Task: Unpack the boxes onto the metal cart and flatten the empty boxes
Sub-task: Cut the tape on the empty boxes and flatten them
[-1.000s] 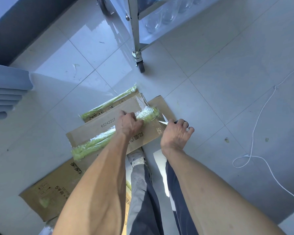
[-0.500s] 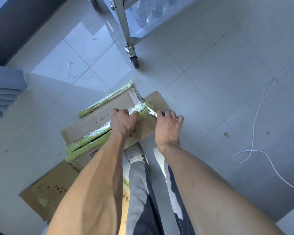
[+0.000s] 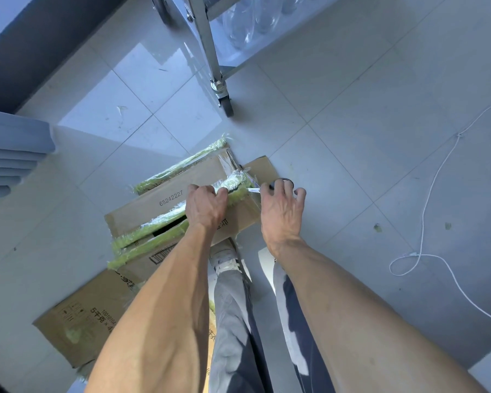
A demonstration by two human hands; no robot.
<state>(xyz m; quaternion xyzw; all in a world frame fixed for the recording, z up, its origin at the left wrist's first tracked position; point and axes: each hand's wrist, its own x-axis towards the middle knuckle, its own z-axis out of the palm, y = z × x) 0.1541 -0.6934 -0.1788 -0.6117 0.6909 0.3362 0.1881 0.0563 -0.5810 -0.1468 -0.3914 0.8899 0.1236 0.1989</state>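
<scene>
A cardboard box (image 3: 165, 199) printed with 65242227 lies on the tiled floor (image 3: 352, 165) at the centre of the view, its top seam partly split and edged with green-tinted crumpled tape (image 3: 153, 225). The left hand (image 3: 206, 207) sits on the box top with fingers curled, pinching the bunched tape near the box's 2 o'clock corner. The right hand (image 3: 281, 208), just beside it at 3 o'clock, has its fingers curled through the dark handles of a pair of scissors (image 3: 255, 189), the blades pointing toward the tape at the left hand's fingertips. A second, flattened box (image 3: 91, 319) lies at 7 o'clock, partly under the first. The metal cart (image 3: 207, 46) stands at 12 o'clock, one castor on the floor, clear bottles (image 3: 247, 21) on its lower shelf. A white cable (image 3: 425, 222) trails across the floor at 3 o'clock. The person's shoe (image 3: 227, 259) shows at 6 o'clock of the box.
</scene>
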